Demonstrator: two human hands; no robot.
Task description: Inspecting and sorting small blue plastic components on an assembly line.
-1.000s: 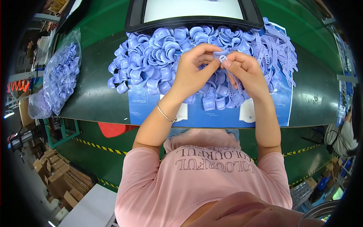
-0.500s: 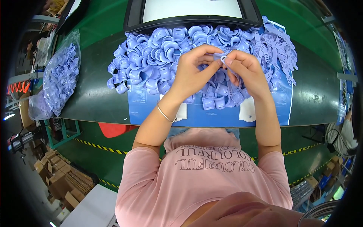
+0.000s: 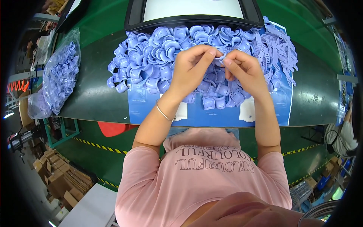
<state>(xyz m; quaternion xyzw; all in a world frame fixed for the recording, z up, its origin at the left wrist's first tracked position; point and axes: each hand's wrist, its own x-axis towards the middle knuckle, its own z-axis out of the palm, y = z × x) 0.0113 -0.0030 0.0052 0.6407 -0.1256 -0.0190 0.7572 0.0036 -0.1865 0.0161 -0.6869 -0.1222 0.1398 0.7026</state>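
Both hands meet over a heap of curved periwinkle plastic pieces (image 3: 160, 47). Between the fingertips is one small periwinkle plastic piece (image 3: 221, 58) with a curved edge, partly covered by fingers. My left hand (image 3: 193, 67) pinches its left side with thumb and forefinger. On its other side, the thumb and bent fingers of my right hand (image 3: 244, 71) close on it. Whether a strap is joined to the piece cannot be made out. Flat slotted straps (image 3: 278, 51) of the same colour lie piled to the right of the hands.
Blue printed sheets (image 3: 151, 109) lie under the heap on the dark table (image 3: 98, 94). A black-rimmed tray (image 3: 191, 18) with a white inside stands behind it. To the left, a clear plastic bag (image 3: 62, 75) holds more curved pieces. A red stool (image 3: 113, 128) shows below the table edge.
My fingertips have drawn slightly apart, and the held piece has turned, showing more of its curved edge. The pale loop seen earlier at the right fingertips no longer shows.
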